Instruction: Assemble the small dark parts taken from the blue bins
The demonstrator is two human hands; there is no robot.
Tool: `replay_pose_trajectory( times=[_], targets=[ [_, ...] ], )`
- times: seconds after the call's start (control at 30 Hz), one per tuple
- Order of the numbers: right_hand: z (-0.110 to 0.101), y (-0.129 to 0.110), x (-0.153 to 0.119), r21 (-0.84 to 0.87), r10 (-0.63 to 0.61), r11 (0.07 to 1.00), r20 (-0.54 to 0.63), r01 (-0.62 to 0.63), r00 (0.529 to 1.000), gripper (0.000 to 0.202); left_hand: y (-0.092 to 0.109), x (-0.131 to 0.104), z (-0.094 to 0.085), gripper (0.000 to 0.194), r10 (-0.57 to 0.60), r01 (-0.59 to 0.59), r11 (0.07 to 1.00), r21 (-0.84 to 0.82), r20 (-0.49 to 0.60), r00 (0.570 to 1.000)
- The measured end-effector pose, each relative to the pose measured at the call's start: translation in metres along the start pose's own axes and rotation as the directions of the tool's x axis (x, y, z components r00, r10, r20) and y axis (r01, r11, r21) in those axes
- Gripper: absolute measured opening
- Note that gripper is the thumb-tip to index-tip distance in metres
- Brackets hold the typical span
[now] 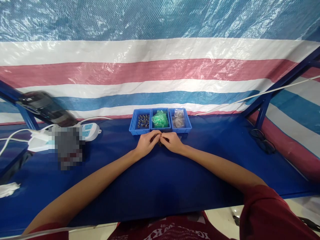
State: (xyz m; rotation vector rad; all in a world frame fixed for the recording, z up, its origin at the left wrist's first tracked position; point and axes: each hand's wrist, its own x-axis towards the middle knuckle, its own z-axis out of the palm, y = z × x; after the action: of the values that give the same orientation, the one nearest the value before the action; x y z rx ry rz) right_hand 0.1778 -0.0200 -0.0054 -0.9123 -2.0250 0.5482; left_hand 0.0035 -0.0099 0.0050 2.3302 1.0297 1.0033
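My left hand (147, 144) and my right hand (173, 142) meet at the middle of the blue table, fingertips pinched close together. Between and below them shows a small dark brownish thing (160, 143), mostly covered by the fingers, so its kind is unclear. Just beyond the hands stand three blue bins side by side. In the left bin (132, 128) lie several small dark metal pieces (143, 121). Green plastic packets (160, 119) fill the middle bin (153, 127). Clear bags with greyish contents (178, 120) lie in the right bin (188, 124).
Left on the table (120, 186) are a white power strip (92, 132) with cables, a blurred-out dark object (70, 146) and a white cloth (9, 189). A dark bottle-like object (47, 108) leans behind them. A black cable (265, 141) lies right, near the blue frame. A striped sheet (160, 71) hangs behind.
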Motion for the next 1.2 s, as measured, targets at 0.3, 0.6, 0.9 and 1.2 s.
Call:
replay_pose_trajectory(
  times=[0.3,0.6,0.9,1.2],
  targets=[
    [0.0004,-0.0005,0.0001,0.015,0.012,1.000,0.007,-0.012,1.000,0.028,-0.0004,0.0005,0.0009,0.021,-0.011,0.012,1.000,0.024,-0.022,1.000],
    [-0.0006,-0.0020,0.0007,0.021,-0.004,1.000,-0.002,0.004,1.000,0.027,-0.0001,0.0003,0.0013,0.021,-0.023,0.023,1.000,0.014,-0.028,0.999],
    [0.0004,-0.0003,0.0002,0.016,0.008,1.000,0.026,-0.008,1.000,0.026,0.0009,0.0004,0.0004,0.021,-0.014,0.015,1.000,0.011,-0.024,1.000],
    [-0.0003,-0.0019,0.0011,0.008,0.008,1.000,0.039,-0.009,0.999,0.026,0.0027,0.0010,-0.0006,0.022,0.038,-0.036,0.999,0.026,-0.050,0.998]
  ],
)
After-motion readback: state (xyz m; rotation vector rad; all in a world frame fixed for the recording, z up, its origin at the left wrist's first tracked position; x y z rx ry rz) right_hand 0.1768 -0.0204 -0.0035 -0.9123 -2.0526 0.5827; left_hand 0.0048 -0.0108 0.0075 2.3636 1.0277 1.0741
